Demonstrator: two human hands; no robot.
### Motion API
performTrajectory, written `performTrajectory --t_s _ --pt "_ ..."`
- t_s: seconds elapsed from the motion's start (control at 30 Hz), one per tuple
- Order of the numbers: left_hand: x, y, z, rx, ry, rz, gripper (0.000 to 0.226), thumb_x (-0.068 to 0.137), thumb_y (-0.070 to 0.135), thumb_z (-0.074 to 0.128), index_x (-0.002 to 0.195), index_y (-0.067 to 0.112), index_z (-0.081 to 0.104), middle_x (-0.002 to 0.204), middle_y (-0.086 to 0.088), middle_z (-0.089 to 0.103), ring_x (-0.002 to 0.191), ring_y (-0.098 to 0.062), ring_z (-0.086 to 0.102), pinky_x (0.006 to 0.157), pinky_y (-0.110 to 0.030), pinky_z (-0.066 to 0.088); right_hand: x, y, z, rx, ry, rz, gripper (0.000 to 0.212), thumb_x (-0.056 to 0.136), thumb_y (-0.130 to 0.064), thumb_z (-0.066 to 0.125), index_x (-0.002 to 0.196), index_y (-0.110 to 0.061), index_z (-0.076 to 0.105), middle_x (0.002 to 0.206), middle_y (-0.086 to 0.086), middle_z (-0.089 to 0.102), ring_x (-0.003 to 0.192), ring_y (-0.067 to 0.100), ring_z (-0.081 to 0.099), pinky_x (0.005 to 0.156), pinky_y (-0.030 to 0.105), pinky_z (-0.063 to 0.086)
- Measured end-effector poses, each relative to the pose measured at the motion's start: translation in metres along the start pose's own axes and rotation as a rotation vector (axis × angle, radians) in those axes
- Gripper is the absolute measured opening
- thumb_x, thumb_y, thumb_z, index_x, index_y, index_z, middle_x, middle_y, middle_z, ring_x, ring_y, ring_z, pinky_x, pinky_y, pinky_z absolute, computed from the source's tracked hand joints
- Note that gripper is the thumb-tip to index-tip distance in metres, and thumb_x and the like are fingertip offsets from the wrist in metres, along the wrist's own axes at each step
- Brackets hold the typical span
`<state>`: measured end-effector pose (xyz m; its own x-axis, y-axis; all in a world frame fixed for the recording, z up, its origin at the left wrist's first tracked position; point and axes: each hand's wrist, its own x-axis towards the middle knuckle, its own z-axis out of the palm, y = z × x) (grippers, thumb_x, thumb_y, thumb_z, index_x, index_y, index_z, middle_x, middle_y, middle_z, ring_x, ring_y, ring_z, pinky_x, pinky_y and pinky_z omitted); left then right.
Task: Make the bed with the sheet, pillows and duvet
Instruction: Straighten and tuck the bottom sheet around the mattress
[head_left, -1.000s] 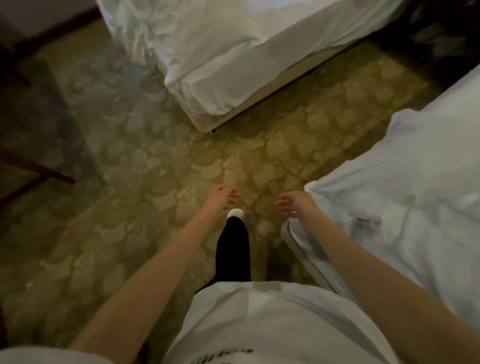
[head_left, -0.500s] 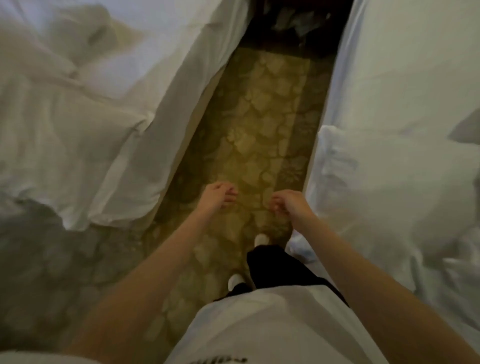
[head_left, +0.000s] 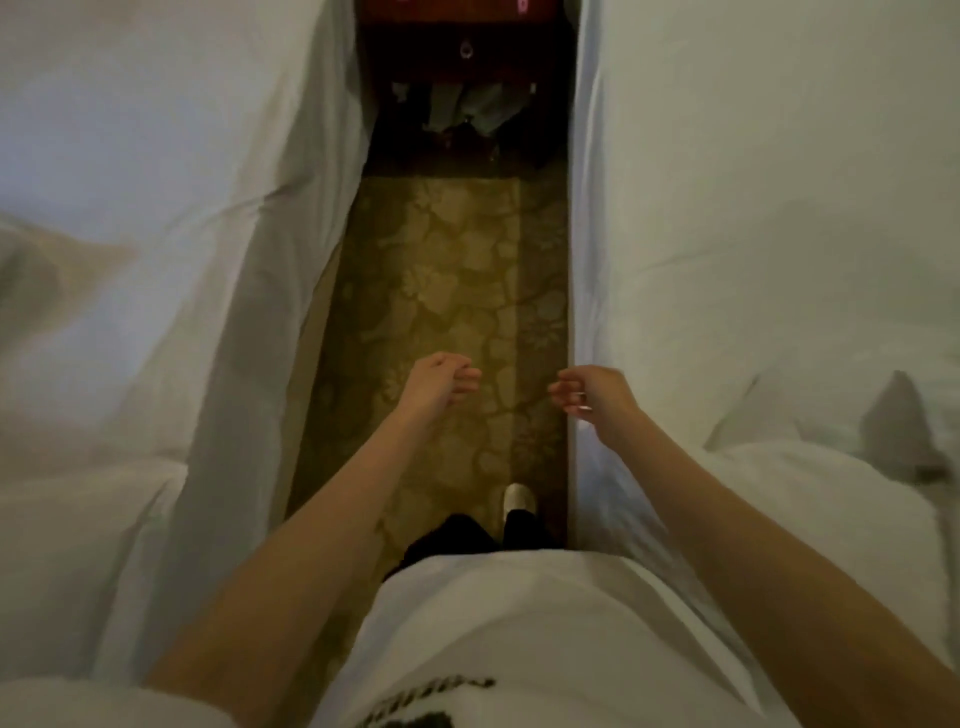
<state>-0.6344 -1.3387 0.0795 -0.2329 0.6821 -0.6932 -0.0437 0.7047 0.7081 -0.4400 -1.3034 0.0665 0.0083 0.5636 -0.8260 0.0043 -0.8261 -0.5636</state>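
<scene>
I stand in a narrow aisle between two beds. The left bed is covered by a white sheet that hangs down its side. On the right bed lies a white sheet, with a rumpled white duvet or pillow heaped at its near end. My left hand hovers over the carpet with fingers loosely curled and holds nothing. My right hand hangs close to the right bed's edge, fingers loosely curled, empty.
Patterned yellow-brown carpet runs down the aisle. At its far end stands a dark wooden nightstand with dim clutter on the floor below it. My foot in a white shoe is on the carpet.
My view has swung from the open floor by the bed corners into the aisle between the two beds. I have stepped forward. Both hands stay empty in front of me.
</scene>
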Motion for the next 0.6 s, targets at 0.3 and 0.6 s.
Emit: performTrajectory --t_s 0.3,0.6 --pt "0.192 0.163 0.003 0.062 -0.082 0.030 0.022 0.101 0.018 0.040 0.105 0.010 0.060 0.090 -0.002 0.067 0.076 -0.012 0.063 0.069 -0.024 0.047 0.126 -0.173 0.041 0.064 0.090 -0.010 0.013 0.094 -0.008 0.046 0.087 -0.005 0.057 0.074 0.008 0.061 0.061 0.017 0.056 0.056 0.021 0.041" --pt "0.379 0.346 -0.022 0.206 -0.163 0.083 0.023 0.101 0.018 0.039 0.110 0.008 0.059 0.097 -0.004 0.066 0.082 -0.012 0.063 0.076 -0.024 0.049 0.261 -0.365 0.120 0.149 0.132 -0.044 0.013 0.093 -0.011 0.047 0.087 -0.009 0.058 0.048 -0.003 0.065 0.041 0.006 0.059 0.053 0.020 0.043"
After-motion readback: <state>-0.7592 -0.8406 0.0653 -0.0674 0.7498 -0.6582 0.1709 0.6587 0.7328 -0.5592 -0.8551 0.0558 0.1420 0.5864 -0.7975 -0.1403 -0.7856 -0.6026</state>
